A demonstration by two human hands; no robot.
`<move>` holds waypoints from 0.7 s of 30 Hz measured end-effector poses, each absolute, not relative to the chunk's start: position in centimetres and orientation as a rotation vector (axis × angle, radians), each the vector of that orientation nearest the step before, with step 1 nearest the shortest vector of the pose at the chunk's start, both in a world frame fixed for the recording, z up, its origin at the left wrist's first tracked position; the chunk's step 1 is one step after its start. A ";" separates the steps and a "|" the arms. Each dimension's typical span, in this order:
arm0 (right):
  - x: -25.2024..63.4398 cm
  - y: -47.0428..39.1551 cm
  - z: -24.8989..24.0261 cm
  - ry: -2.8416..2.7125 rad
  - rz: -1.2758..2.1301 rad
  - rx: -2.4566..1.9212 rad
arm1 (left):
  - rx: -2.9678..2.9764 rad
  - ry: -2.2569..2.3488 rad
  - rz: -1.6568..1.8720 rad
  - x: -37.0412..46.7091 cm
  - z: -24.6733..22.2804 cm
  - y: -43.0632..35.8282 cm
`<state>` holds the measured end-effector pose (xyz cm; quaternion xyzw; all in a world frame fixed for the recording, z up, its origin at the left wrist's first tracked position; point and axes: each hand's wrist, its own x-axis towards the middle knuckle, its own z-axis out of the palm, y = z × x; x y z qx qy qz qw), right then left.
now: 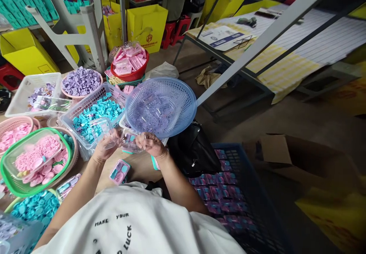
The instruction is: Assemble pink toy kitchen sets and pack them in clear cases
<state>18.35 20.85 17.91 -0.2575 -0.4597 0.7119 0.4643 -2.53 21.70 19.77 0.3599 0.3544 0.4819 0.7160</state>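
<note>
Both hands meet just below the round lavender basket [161, 106], which serves as the landmark for this bench. Left hand [105, 147] and right hand [149, 143] are closed on opposite ends of a clear plastic case [126, 141] holding pink and teal pieces; the case hangs between them, directly under the basket's near rim. Fingers of both hands curl around the case edges, thumbs on top.

Below and left of the lavender basket, a filled pink case [120, 171] lies flat on the wooden table [140, 168], near the left wrist. Left of the basket stands a white mesh tray of teal parts [94, 113]; farther left and lower, a green-rimmed basket of pink parts [34, 162] carries a clear tub. Above and left of the landmark sit a round basket of purple parts [81, 81] and a red bowl of pink cases [130, 61]. Right of and below the basket rests a black bag [191, 151], touching its underside edge as far as can be told. Beyond the bag, lower right, a dark blue crate [228, 193] holds rows of finished purple cases.
</note>
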 end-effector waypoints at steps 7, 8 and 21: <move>17.8 20.6 17.8 -1.321 1.676 -0.684 | 0.696 0.715 1.083 -3.0 19.0 21.8; 17.8 20.5 17.9 -1.330 1.672 -0.685 | 0.676 0.703 1.088 -3.2 18.8 21.8; 15.6 20.5 18.4 -1.181 1.690 -0.796 | 0.537 0.683 1.230 -4.2 16.6 22.1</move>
